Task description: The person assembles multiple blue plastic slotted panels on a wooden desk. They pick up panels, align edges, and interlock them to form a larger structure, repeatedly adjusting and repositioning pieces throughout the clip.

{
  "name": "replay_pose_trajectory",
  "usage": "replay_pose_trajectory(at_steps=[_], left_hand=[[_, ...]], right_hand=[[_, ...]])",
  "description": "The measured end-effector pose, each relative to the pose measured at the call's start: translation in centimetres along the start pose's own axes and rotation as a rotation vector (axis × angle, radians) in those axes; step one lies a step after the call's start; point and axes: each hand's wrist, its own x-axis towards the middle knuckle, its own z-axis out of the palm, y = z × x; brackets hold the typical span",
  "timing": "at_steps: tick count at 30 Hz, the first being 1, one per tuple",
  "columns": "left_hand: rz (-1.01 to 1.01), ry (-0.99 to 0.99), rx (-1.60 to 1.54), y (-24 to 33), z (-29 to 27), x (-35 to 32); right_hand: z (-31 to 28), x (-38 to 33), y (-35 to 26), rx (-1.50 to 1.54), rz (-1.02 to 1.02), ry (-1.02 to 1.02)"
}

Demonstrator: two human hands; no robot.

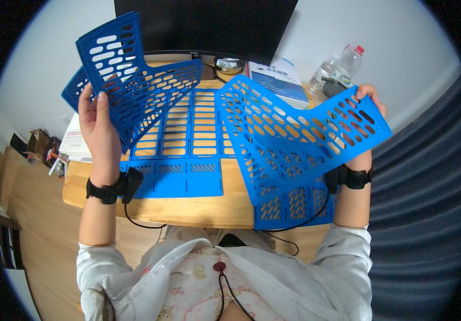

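Note:
My left hand (98,120) is closed on a stack of dark blue perforated L-shaped plastic panels (146,80), raised over the desk's left side; the thumb lies on the near face. My right hand (372,99) grips the upper right corner of a brighter blue perforated L-shaped panel (316,119), tilted over the right side; part of that hand is hidden behind it. Between them a large slotted blue plastic panel (179,186) lies flat on the desk. Another blue perforated panel (258,216) sits below the right-hand one, partly covered and reaching past the desk's front edge.
The wooden desk (236,200) carries a black monitor (204,27) at the back. Behind the right-hand panel are a blue-and-white book (278,80) and clear plastic bottles (348,63). White papers (75,142) lie at the left. A dark curtain (423,187) hangs at the right.

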Motion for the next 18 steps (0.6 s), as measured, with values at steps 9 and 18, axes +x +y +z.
replay_pose_trajectory(at_steps=[9, 18], left_hand=[[0.037, 0.02, -0.01, -0.4, 0.2, 0.0], [-0.024, 0.004, 0.002, -0.6, -0.1, -0.2]], right_hand=[[-0.9, 0.0, 0.8, 0.054, 0.043, -0.01], [-1.9, -1.2, 1.9, 0.01, 0.036, 0.101]])
